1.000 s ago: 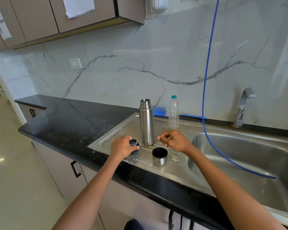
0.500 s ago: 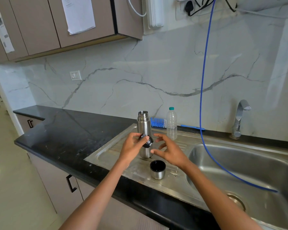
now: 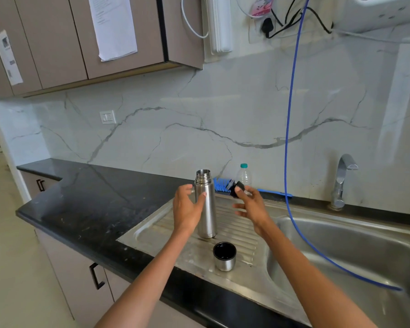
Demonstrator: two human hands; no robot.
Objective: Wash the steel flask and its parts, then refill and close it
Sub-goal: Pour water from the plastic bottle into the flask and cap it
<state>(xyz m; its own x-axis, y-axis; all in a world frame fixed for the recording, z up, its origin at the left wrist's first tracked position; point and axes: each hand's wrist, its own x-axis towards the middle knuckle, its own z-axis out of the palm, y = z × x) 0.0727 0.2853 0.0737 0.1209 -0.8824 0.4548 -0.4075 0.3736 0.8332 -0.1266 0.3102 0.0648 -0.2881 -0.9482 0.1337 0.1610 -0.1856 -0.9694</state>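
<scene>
Flanking the flask (image 3: 206, 207): cup (image 3: 224, 256), brush (image 3: 221, 185), bottle (image 3: 244, 174), hose (image 3: 288, 138).

Steel drainboard (image 3: 166, 229) set in black counter (image 3: 85, 197), flask (image 3: 206, 207) upright, cup (image 3: 224, 256) nearby, blue brush (image 3: 225, 185), plastic bottle (image 3: 244, 174) behind

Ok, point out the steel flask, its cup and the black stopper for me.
steel flask (image 3: 207, 209), head view, middle of its body.
cup (image 3: 224, 262), head view, steel side wall.
black stopper (image 3: 236, 188), head view, its dark side, held by the right hand.

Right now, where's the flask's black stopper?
In the head view, the right hand pinches the black stopper in the air, right of the open steel flask and in front of the plastic water bottle.
</scene>
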